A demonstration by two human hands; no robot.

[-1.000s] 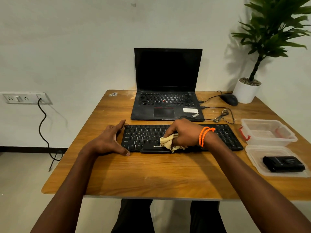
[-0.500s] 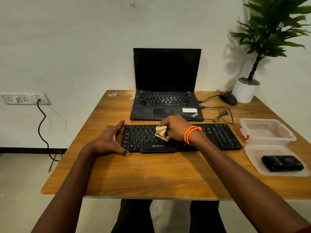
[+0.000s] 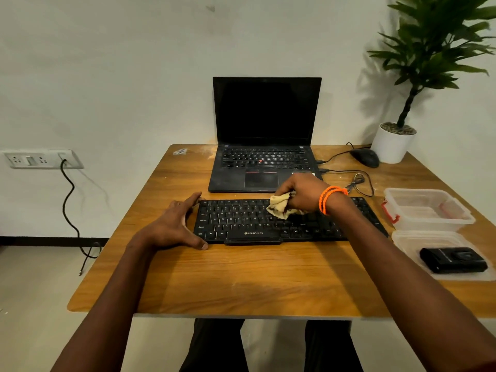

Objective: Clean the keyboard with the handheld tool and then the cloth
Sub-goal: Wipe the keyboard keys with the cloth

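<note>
A black keyboard (image 3: pixel 241 221) lies across the middle of the wooden table (image 3: pixel 241 280). My right hand (image 3: pixel 302 193), with orange bands at the wrist, is closed around a crumpled beige cloth (image 3: pixel 279 206) and presses it on the keyboard's upper middle rows. My left hand (image 3: pixel 174 224) rests flat on the table, its thumb and fingers bracketing the keyboard's left end. The black handheld tool (image 3: pixel 453 259) lies in a clear lid (image 3: pixel 402 240) at the right edge.
An open black laptop (image 3: pixel 264 157) stands just behind the keyboard. A mouse (image 3: pixel 365 157), a coiled cable (image 3: pixel 359 181) and a potted plant (image 3: pixel 393 143) are at the back right. A clear plastic box (image 3: pixel 426 210) sits right of the keyboard.
My right hand has swept the cloth from the keyboard's front middle up and back to its upper rows. The left hand has stayed at the left end.
</note>
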